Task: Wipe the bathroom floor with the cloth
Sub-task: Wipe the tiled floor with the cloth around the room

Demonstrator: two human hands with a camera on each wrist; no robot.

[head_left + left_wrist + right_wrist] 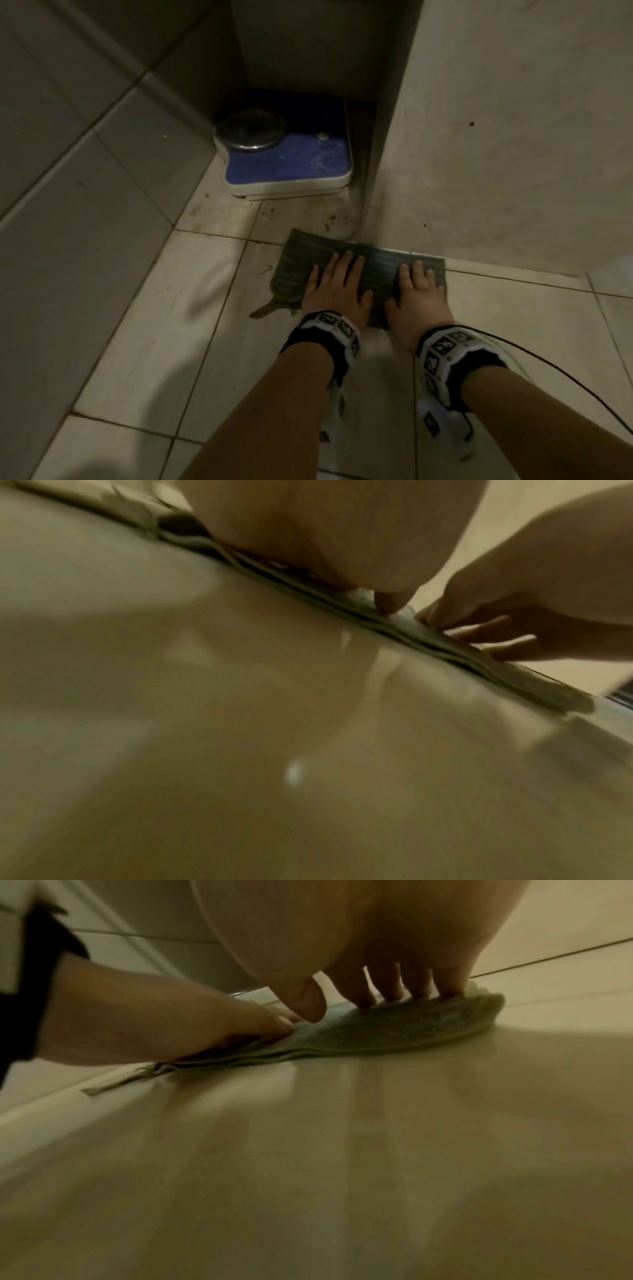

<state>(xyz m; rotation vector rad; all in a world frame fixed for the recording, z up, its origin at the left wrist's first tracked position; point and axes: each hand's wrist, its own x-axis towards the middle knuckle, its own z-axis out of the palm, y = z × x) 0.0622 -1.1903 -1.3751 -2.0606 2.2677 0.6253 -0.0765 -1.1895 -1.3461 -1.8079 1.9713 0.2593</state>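
Cloth (363, 270) lies folded on floor tiles (191, 329), both hands pressing it flat-fingered, side by side.

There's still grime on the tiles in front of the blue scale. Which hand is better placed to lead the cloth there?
Probably the left hand: it presses the folded green ribbed cloth nearer the grime; the right hand sits against the wall.

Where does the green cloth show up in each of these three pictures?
Head: the cloth lies centre, flat on the floor under both hands.
Left wrist: a thin folded edge running diagonally across the upper middle.
Right wrist: upper middle, under the fingers.
Shared landmark: the left hand's thumb.
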